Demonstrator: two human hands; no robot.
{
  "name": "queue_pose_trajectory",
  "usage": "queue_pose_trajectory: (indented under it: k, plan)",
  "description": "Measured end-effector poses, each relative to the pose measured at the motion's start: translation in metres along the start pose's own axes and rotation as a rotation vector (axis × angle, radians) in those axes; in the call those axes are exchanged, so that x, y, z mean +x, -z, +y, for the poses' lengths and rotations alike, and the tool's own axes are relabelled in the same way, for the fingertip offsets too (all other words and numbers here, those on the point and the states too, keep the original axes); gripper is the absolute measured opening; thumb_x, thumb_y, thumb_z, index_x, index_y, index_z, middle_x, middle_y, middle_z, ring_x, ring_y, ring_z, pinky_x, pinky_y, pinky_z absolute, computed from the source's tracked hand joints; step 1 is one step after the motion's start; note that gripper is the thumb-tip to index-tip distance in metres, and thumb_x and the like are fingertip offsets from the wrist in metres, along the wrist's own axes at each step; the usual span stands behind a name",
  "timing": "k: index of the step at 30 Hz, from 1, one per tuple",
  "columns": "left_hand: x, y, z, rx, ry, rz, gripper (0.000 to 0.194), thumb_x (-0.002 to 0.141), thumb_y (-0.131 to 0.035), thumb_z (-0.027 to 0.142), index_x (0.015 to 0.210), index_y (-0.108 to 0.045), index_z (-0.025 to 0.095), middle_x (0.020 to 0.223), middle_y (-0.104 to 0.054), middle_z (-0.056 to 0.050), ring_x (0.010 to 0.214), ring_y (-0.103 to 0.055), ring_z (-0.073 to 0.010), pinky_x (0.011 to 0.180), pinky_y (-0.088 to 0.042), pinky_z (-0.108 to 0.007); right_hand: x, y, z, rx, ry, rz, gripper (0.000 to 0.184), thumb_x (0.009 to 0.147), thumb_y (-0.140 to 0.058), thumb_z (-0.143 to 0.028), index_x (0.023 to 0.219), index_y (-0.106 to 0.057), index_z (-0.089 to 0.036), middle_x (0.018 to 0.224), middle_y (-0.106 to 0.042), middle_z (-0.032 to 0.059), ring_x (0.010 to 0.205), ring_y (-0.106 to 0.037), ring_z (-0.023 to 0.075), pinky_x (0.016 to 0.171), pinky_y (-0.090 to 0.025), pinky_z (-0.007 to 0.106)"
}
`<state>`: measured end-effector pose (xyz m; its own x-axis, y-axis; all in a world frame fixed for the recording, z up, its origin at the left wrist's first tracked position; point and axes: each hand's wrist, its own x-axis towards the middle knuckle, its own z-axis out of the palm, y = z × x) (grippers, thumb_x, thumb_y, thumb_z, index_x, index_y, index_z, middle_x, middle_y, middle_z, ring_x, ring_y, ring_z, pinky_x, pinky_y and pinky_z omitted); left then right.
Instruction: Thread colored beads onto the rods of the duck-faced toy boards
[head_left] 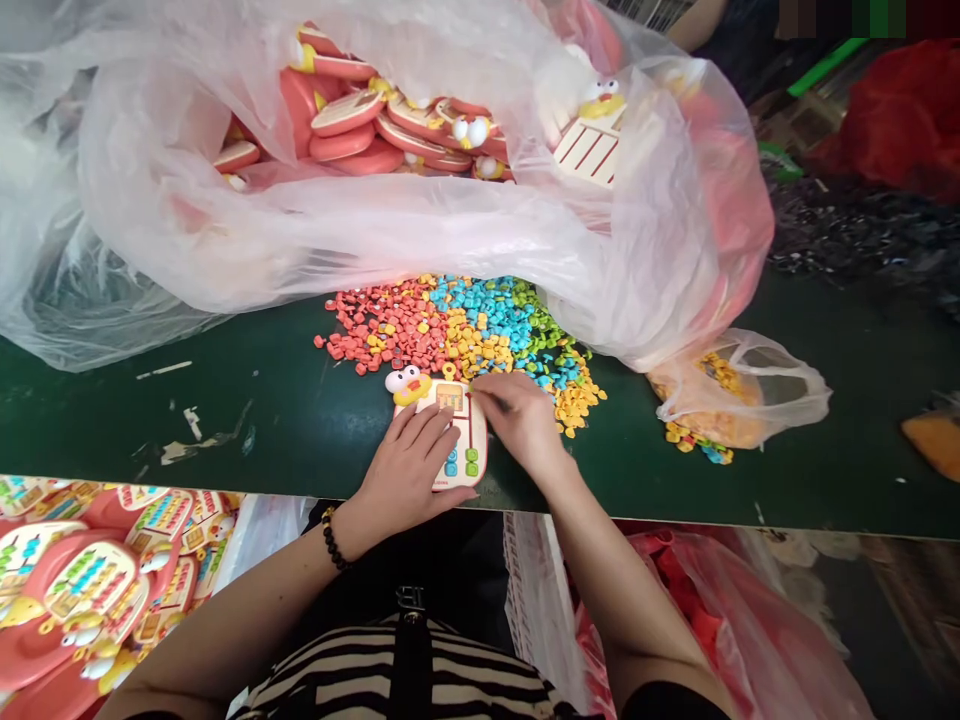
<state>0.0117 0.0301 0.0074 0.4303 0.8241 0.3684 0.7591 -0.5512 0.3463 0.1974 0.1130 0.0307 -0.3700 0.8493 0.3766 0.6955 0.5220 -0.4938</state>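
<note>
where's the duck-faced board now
In the head view, the duck-faced board lies just below centre, under the left hand, between the coloured pieces and the table's near edge.

The toy [465, 436] lies on the table [285, 420] before pieces [480, 340] — a bag [420, 225] behind them.

This is a toy workshop or factory floor: a long, dark green, flat workbench [281, 425] carries a big translucent plastic bag [420, 225] full of matching red-and-cream, bird-faced toy boards [349, 112] and a loose heap of small, multicoloured plastic pieces [405, 335]; button-studded boards [94, 580] pile up at lower left.
</note>
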Motion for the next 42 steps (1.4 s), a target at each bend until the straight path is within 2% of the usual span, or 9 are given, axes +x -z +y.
queue_pose_trajectory:
  k: [4,9,14,20,24,28,32,37,42]
  plan:
    - [0.0,0.0,0.0,0.009,-0.013,0.002,0.057,0.083,-0.057,0.057,0.121,-0.056,0.014,0.129,-0.057,-0.016,0.125,-0.048,-0.0314,0.11,-0.032,-0.05,-0.011,-0.011,-0.007,-0.028,0.098,-0.025,0.019,0.091,-0.053,-0.022,0.091,-0.072,-0.023,0.1,-0.074,0.0076,0.088,-0.067,0.0224,0.079,-0.053,0.04]
    - [-0.001,0.0,0.0,0.022,-0.019,0.027,0.058,0.084,-0.055,0.057,0.119,-0.057,0.012,0.129,-0.058,-0.017,0.125,-0.048,-0.0316,0.11,-0.032,-0.05,-0.012,0.012,-0.004,0.079,0.139,-0.162,0.019,0.09,-0.054,-0.023,0.09,-0.073,-0.024,0.1,-0.075,0.0053,0.091,-0.068,0.0204,0.082,-0.054,0.037]
    - [-0.001,0.0,0.001,0.0,-0.018,0.03,0.055,0.083,-0.057,0.056,0.118,-0.057,0.013,0.129,-0.058,-0.016,0.124,-0.048,-0.0311,0.11,-0.032,-0.049,0.002,0.031,0.027,-0.134,-0.203,0.125,0.021,0.089,-0.053,-0.027,0.091,-0.073,-0.021,0.096,-0.075,0.0083,0.093,-0.067,0.0243,0.086,-0.051,0.041]
    - [-0.001,0.001,0.001,0.0,-0.012,0.03,0.056,0.083,-0.056,0.057,0.118,-0.057,0.013,0.129,-0.058,-0.016,0.124,-0.047,-0.0312,0.109,-0.032,-0.05,0.035,0.025,0.049,-0.231,-0.343,-0.05,0.019,0.083,-0.058,-0.026,0.091,-0.073,-0.019,0.095,-0.074,0.0086,0.084,-0.066,0.0249,0.078,-0.05,0.037]
    - [0.0,0.001,0.001,0.004,-0.008,0.024,0.056,0.082,-0.058,0.058,0.116,-0.058,0.013,0.128,-0.059,-0.015,0.123,-0.048,-0.031,0.109,-0.033,-0.049,0.05,0.027,0.053,-0.243,-0.33,-0.205,0.013,0.077,-0.061,-0.022,0.084,-0.072,-0.02,0.083,-0.073,0.0056,0.073,-0.063,0.0218,0.069,-0.046,0.032]
    - [0.0,0.001,0.0,0.015,-0.016,0.046,0.056,0.081,-0.058,0.059,0.114,-0.06,0.013,0.127,-0.059,-0.015,0.122,-0.05,-0.0311,0.109,-0.033,-0.048,0.047,0.036,0.057,-0.207,-0.303,-0.139,0.013,0.075,-0.058,-0.019,0.08,-0.071,-0.021,0.073,-0.07,0.0033,0.067,-0.06,0.0197,0.066,-0.044,0.031]
    - [0.0,0.0,0.0,0.016,-0.018,0.048,0.057,0.082,-0.057,0.06,0.114,-0.06,0.013,0.127,-0.059,-0.015,0.122,-0.05,-0.0308,0.109,-0.032,-0.048,0.03,0.04,0.046,-0.034,-0.359,0.063,0.016,0.078,-0.058,-0.025,0.086,-0.07,-0.02,0.079,-0.071,0.0039,0.07,-0.063,0.0194,0.071,-0.048,0.033]
    - [0.0,0.0,0.0,0.017,-0.017,0.025,0.057,0.082,-0.057,0.058,0.115,-0.059,0.012,0.129,-0.059,-0.015,0.123,-0.049,-0.0308,0.11,-0.032,-0.049,0.01,0.017,0.018,0.441,-0.366,0.003,0.013,0.079,-0.06,-0.028,0.086,-0.068,-0.021,0.092,-0.073,0.003,0.084,-0.068,0.0184,0.078,-0.054,0.032]
    - [0.0,0.001,0.0,0.017,-0.007,0.013,0.057,0.082,-0.057,0.059,0.117,-0.059,0.014,0.13,-0.057,-0.015,0.125,-0.047,-0.0306,0.111,-0.031,-0.049,0.008,0.003,0.003,0.362,-0.287,-0.02,0.012,0.082,-0.056,-0.024,0.084,-0.068,-0.022,0.093,-0.073,0.0028,0.086,-0.068,0.018,0.078,-0.054,0.031]
